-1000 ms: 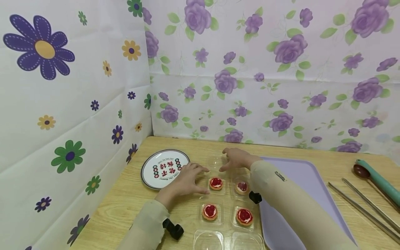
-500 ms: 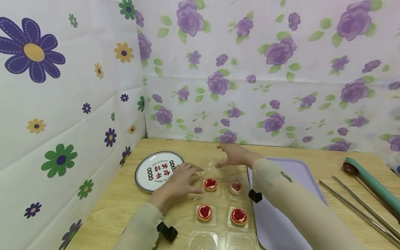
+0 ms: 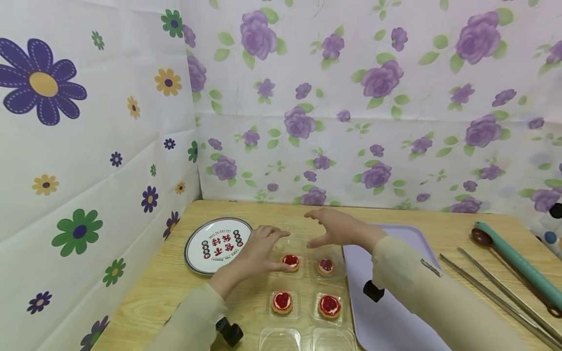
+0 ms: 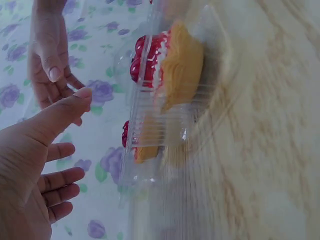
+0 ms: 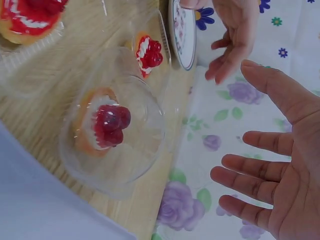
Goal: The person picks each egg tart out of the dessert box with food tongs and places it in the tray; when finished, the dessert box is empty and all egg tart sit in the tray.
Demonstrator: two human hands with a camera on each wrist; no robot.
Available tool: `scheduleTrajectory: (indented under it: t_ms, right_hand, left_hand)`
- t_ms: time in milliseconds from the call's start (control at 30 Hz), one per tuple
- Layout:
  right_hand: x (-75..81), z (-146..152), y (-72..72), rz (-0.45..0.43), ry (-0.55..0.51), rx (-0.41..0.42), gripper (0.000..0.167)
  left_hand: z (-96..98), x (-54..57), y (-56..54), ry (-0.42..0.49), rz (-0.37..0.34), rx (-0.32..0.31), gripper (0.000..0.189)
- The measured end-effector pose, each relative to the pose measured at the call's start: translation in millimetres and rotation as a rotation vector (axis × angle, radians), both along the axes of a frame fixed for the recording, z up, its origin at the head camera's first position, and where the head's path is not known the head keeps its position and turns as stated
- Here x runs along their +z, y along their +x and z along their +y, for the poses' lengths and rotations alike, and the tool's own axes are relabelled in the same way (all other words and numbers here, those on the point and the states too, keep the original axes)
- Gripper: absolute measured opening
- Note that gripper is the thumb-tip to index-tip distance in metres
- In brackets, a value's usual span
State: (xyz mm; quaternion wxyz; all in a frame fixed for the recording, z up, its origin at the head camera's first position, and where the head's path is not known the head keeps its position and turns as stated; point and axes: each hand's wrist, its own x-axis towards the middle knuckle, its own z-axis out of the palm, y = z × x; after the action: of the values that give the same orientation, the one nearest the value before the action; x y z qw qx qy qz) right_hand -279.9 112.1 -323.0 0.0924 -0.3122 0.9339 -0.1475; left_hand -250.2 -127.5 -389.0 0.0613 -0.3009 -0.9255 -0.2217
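My left hand (image 3: 256, 253) hovers beside the back-left tart (image 3: 290, 262), red fruit and cream in a pastry shell, which sits in a clear plastic box. In the head view the thumb overlaps that tart's edge. The left wrist view shows nothing within this hand's (image 4: 37, 165) spread fingers. Behind the back-right tart (image 3: 325, 266), my right hand (image 3: 338, 228) is raised, its fingers apart and holding nothing in the right wrist view. A clear domed lid (image 5: 150, 135) covers that tart. Nearer stand a front-left tart (image 3: 282, 302) and a front-right tart (image 3: 329, 306), each in a clear box.
A white printed plate (image 3: 206, 251) lies left of the boxes. To their right is a lilac tray (image 3: 364, 292), partly under the right forearm. Metal tongs (image 3: 491, 287) and a green-handled utensil (image 3: 518, 263) lie farther right. Tart-free clear boxes (image 3: 281, 336) stand at the front.
The head view has swung slightly right and up. My right hand has shifted right relative to the tarts, while my left has come a little closer to the back-left one.
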Motion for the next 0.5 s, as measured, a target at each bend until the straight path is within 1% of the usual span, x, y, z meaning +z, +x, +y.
scheduleTrajectory:
  t_ms: [67, 267, 367, 500]
  right_hand:
    - [0.6, 4.8, 5.3, 0.003, -0.011, -0.001, 0.079]
    - [-0.3, 17.4, 19.3, 0.012, -0.023, -0.016, 0.075]
    - [-3.2, 22.4, 24.6, 0.013, -0.021, -0.029, 0.072]
    - [-9.3, 29.1, 29.7, 0.016, -0.019, -0.035, 0.068]
  left_hand:
    - [4.6, 1.3, -0.8, -0.007, 0.003, -0.021, 0.081]
    - [16.7, 1.2, -4.0, -0.105, -0.004, -0.040, 0.092]
    - [22.4, 1.3, -4.9, -0.139, 0.003, -0.052, 0.091]
    - [30.1, 1.1, -6.0, -0.173, 0.017, -0.084, 0.088]
